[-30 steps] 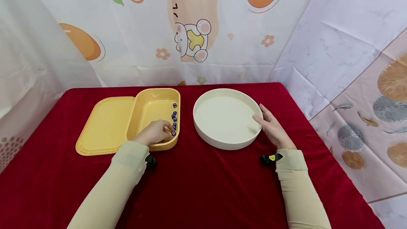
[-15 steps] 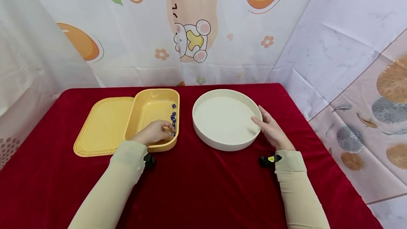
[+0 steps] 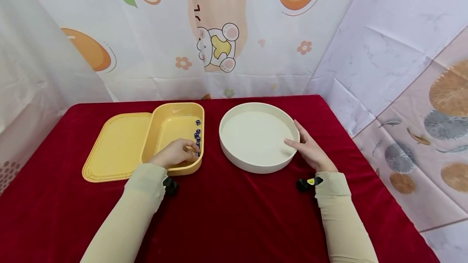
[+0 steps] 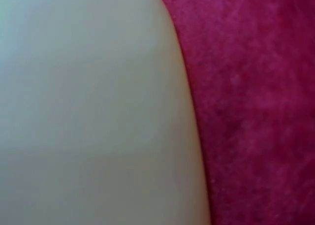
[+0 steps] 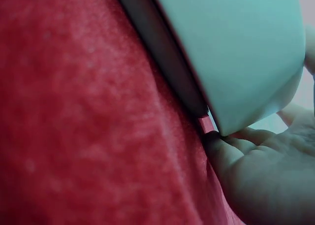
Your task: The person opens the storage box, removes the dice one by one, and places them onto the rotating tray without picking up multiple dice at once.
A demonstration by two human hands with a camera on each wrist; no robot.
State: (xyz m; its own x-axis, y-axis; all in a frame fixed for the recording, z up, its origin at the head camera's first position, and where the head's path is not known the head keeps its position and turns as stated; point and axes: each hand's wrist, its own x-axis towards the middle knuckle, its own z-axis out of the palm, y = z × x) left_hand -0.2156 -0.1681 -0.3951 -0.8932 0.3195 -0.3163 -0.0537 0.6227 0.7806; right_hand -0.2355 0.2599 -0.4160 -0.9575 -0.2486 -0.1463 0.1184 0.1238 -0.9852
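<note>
In the head view my left hand (image 3: pixel 174 152) reaches into the yellow rectangular box (image 3: pixel 147 149), over its near right part. Its fingers are bent beside several dark blue dice (image 3: pixel 197 135) lined up along the right wall. The fingertips partly cover the nearest die; whether they pinch one cannot be made out. My right hand (image 3: pixel 310 149) holds the right side of a round cream tray (image 3: pixel 260 169), thumb over the rim, fingers along the outer wall. From the right wrist, fingers are seen at the tray's lower edge. The left wrist view has a blurred pale surface (image 4: pixel 93 107) and red cloth.
A yellow lid (image 3: pixel 117 149) lies flat left of the box, against its side. Dark red cloth (image 3: pixel 234 214) covers the table. Printed white curtains (image 3: pixel 161 52) hang behind the table and at both sides.
The left fingertips have come slightly further over the nearest dice. The right thumb has shifted slightly further inward over the tray. The whole head view has drifted a little leftward.
</note>
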